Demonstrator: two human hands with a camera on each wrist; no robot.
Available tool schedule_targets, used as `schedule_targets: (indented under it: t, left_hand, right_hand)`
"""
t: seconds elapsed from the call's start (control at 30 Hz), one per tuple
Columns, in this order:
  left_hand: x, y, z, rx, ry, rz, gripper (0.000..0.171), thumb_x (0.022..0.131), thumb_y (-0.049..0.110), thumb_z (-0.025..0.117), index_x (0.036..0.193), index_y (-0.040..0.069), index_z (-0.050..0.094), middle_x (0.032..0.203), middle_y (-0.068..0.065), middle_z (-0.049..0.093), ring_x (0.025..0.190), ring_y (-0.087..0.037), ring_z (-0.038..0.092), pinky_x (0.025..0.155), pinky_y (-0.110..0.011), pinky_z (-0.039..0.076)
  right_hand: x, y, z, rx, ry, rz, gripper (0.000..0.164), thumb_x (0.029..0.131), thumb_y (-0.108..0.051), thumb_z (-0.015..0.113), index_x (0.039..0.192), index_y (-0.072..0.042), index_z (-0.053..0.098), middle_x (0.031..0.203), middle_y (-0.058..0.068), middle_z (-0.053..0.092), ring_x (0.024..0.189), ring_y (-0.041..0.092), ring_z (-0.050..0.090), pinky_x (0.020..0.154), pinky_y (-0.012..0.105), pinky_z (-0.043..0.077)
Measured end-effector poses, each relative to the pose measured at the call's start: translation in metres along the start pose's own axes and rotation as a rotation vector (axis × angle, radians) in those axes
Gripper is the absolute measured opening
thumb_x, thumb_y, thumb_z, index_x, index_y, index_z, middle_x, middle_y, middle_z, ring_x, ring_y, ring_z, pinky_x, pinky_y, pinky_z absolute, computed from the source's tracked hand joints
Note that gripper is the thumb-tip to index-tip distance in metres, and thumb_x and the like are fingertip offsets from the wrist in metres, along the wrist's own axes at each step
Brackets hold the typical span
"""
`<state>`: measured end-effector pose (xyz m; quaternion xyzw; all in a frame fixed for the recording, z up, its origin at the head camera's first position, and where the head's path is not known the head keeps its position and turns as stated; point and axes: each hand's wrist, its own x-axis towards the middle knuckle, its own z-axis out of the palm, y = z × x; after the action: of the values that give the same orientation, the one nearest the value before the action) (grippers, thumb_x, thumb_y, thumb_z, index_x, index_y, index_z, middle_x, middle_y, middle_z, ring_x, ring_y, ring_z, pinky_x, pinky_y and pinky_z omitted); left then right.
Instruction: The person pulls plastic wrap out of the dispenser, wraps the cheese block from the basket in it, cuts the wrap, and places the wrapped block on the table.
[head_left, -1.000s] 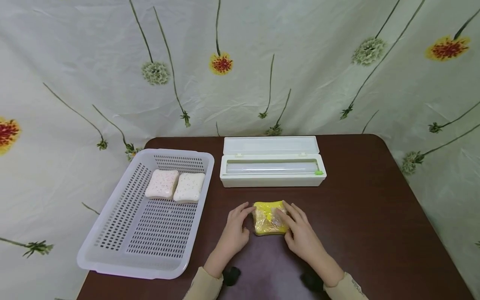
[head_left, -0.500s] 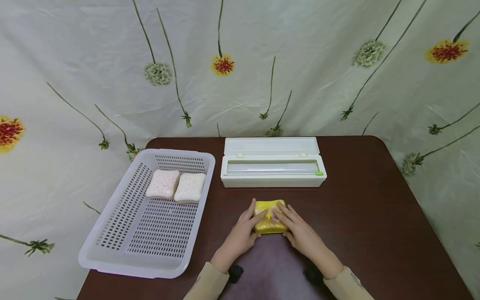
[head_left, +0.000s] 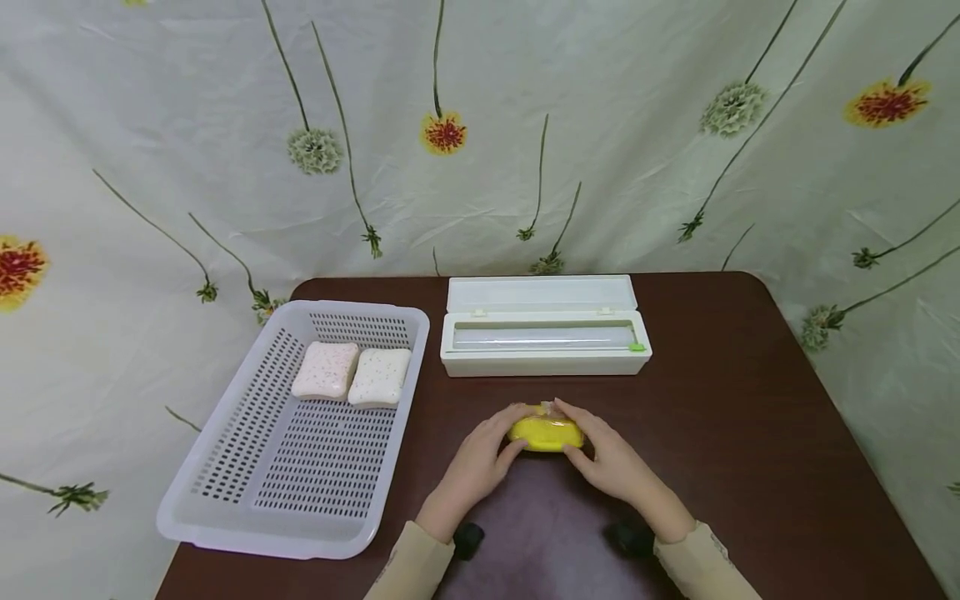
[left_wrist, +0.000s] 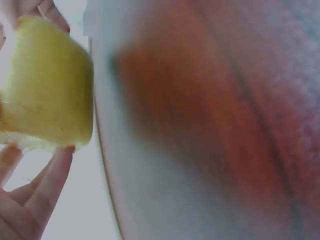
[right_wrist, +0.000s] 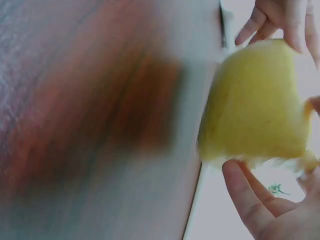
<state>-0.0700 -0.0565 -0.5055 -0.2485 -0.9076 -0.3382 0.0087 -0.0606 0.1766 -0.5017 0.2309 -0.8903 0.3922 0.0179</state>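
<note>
Yellow block, one, film-wrapped (head_left: 547,434): located at the near-middle of the dark table (head_left: 757,433), directly between the two hands. Long axis, as the head view shows it: left to right, running from one hand toward the other; neither hand clearly nearer. Contact with the tabletop: cannot be told.

Left hand (head_left: 478,457): bent round the left end, thumb at the near corner, fingers over the far upper edge; gap only as wide as the block it holds. Right hand (head_left: 621,460): mirrors this at the right end, likewise holding.

Clear film (head_left: 551,409): bunched and glinting along the upper edge.

Changed from half a second earlier: block tipped, a smooth narrow side now toward the head camera where the broad top face showed; fingertips moved from that face to the ends.

Unchanged: white box (head_left: 546,365), lid raised, beyond the block; pale basket (head_left: 258,543), two speckled bars (head_left: 326,371) inside, to the left.
</note>
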Motion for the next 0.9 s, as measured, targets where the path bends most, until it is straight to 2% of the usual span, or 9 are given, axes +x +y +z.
schedule_targets:
  t: [0.13, 0.2, 0.27, 0.33, 0.4, 0.5, 0.63, 0.7, 0.9]
  left_hand:
    - [0.001, 0.004, -0.006, -0.044, 0.030, -0.075, 0.043, 0.098, 0.034, 0.060, 0.140, 0.026, 0.051, 0.125, 0.000, 0.066, 0.099, -0.014, 0.067, 0.081, -0.031, 0.055]
    - [0.001, 0.005, -0.008, -0.092, 0.026, -0.129, 0.042, 0.100, 0.039, 0.056, 0.140, 0.029, 0.050, 0.114, 0.000, 0.069, 0.085, -0.011, 0.065, 0.071, -0.026, 0.053]
    - [0.001, 0.006, -0.008, -0.140, 0.022, -0.183, 0.040, 0.101, 0.043, 0.051, 0.138, 0.029, 0.050, 0.104, 0.000, 0.070, 0.076, -0.008, 0.062, 0.065, -0.023, 0.049]
    - [0.001, 0.007, -0.007, -0.200, 0.021, -0.235, 0.039, 0.103, 0.045, 0.048, 0.137, 0.028, 0.051, 0.097, -0.001, 0.070, 0.069, -0.007, 0.059, 0.060, -0.021, 0.048]
    - [0.002, 0.007, -0.006, -0.260, 0.026, -0.289, 0.038, 0.103, 0.045, 0.045, 0.136, 0.026, 0.052, 0.092, 0.000, 0.069, 0.062, -0.007, 0.057, 0.057, -0.021, 0.048]
    - [0.003, 0.007, -0.003, -0.364, 0.038, -0.362, 0.040, 0.104, 0.045, 0.043, 0.134, 0.020, 0.054, 0.079, -0.003, 0.067, 0.053, -0.013, 0.058, 0.052, -0.024, 0.050]
    - [0.004, 0.007, 0.000, -0.490, 0.045, -0.450, 0.043, 0.103, 0.048, 0.044, 0.129, 0.016, 0.057, 0.066, -0.003, 0.060, 0.047, -0.017, 0.055, 0.050, -0.030, 0.052]
    - [0.005, 0.006, 0.001, -0.537, 0.040, -0.472, 0.044, 0.102, 0.049, 0.045, 0.128, 0.016, 0.058, 0.065, -0.002, 0.059, 0.046, -0.016, 0.054, 0.050, -0.031, 0.052]
    - [0.004, 0.005, 0.001, -0.613, 0.009, -0.446, 0.049, 0.104, 0.048, 0.041, 0.131, 0.011, 0.056, 0.060, -0.006, 0.058, 0.046, -0.016, 0.054, 0.048, -0.031, 0.051]
  right_hand:
    - [0.000, 0.000, -0.006, 0.096, 0.013, 0.085, 0.076, 0.085, -0.014, 0.077, 0.150, -0.009, 0.038, 0.138, 0.009, 0.058, 0.119, 0.028, 0.059, 0.096, 0.045, 0.052]
    - [0.000, 0.001, -0.007, 0.142, 0.029, 0.111, 0.078, 0.082, -0.016, 0.080, 0.149, -0.010, 0.039, 0.127, 0.007, 0.062, 0.102, 0.023, 0.061, 0.085, 0.034, 0.054]
    - [0.000, 0.002, -0.007, 0.189, 0.039, 0.138, 0.079, 0.080, -0.017, 0.082, 0.148, -0.011, 0.041, 0.118, 0.008, 0.059, 0.092, 0.021, 0.055, 0.078, 0.029, 0.051]
    - [-0.001, 0.003, -0.007, 0.232, 0.037, 0.171, 0.081, 0.079, -0.019, 0.083, 0.149, -0.015, 0.041, 0.113, 0.008, 0.055, 0.094, 0.021, 0.051, 0.079, 0.030, 0.048]
    - [-0.001, 0.004, -0.006, 0.273, 0.022, 0.194, 0.084, 0.080, -0.022, 0.083, 0.151, -0.017, 0.039, 0.121, 0.010, 0.053, 0.104, 0.024, 0.053, 0.086, 0.036, 0.049]
    - [-0.001, 0.005, -0.004, 0.412, -0.036, 0.211, 0.087, 0.083, -0.018, 0.080, 0.155, -0.017, 0.031, 0.130, 0.016, 0.050, 0.117, 0.034, 0.056, 0.091, 0.040, 0.053]
    - [-0.001, 0.009, -0.003, 0.650, -0.120, 0.239, 0.085, 0.089, -0.010, 0.072, 0.157, -0.009, 0.020, 0.136, 0.025, 0.042, 0.116, 0.041, 0.059, 0.082, 0.031, 0.057]
    - [-0.002, 0.010, -0.002, 0.714, -0.132, 0.266, 0.082, 0.092, -0.010, 0.068, 0.157, -0.006, 0.018, 0.139, 0.028, 0.039, 0.114, 0.038, 0.061, 0.081, 0.026, 0.057]
    - [-0.005, 0.012, -0.001, 0.841, -0.109, 0.346, 0.076, 0.096, -0.012, 0.063, 0.157, -0.008, 0.019, 0.151, 0.029, 0.034, 0.110, 0.016, 0.063, 0.082, 0.026, 0.056]
